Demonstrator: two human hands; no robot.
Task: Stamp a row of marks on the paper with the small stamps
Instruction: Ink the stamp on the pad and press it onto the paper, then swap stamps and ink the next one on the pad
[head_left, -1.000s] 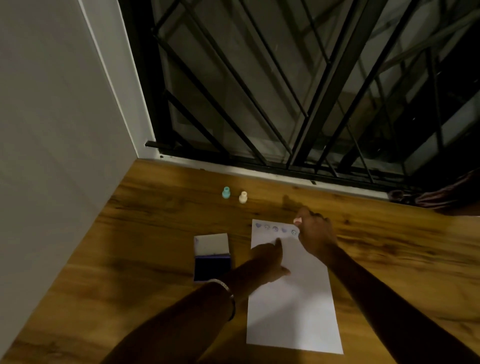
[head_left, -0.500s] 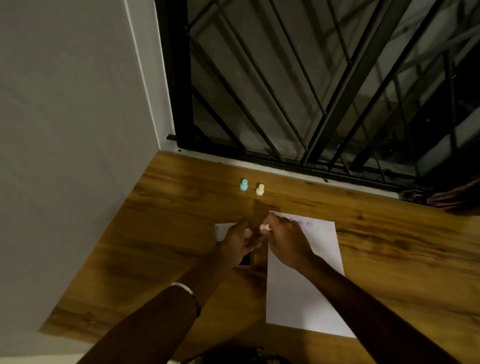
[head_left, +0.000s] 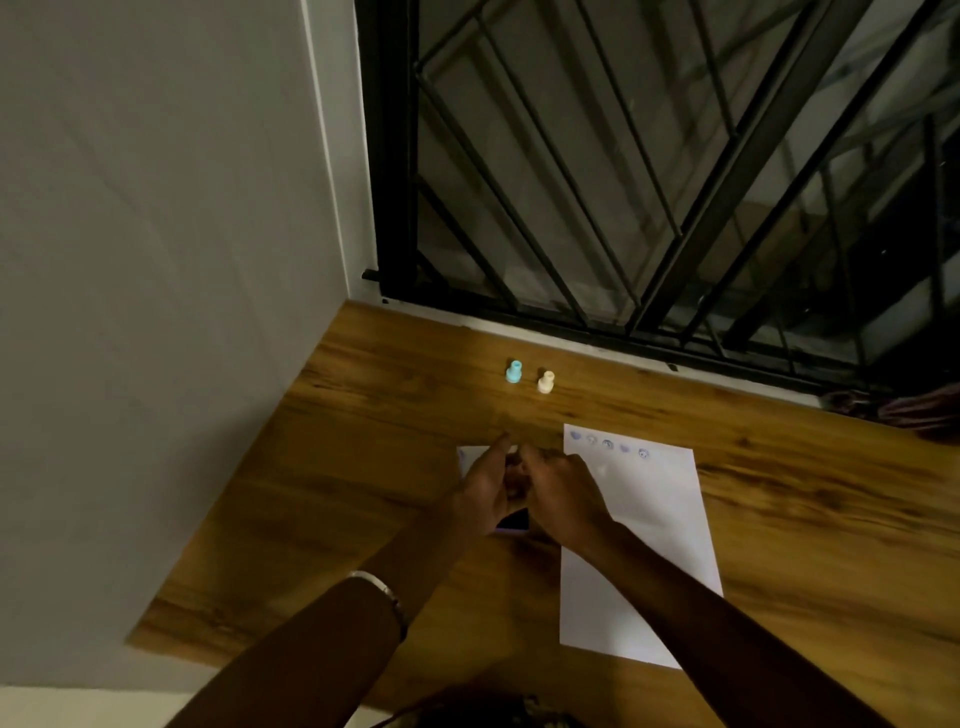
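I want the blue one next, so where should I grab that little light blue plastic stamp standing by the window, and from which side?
Pinch the narrow neck at the top of the light blue plastic stamp, coming straight down from above. It stands upright on its wider base, so the knob points up, and the cream plastic stamp stands close on its right, leaving little room there.
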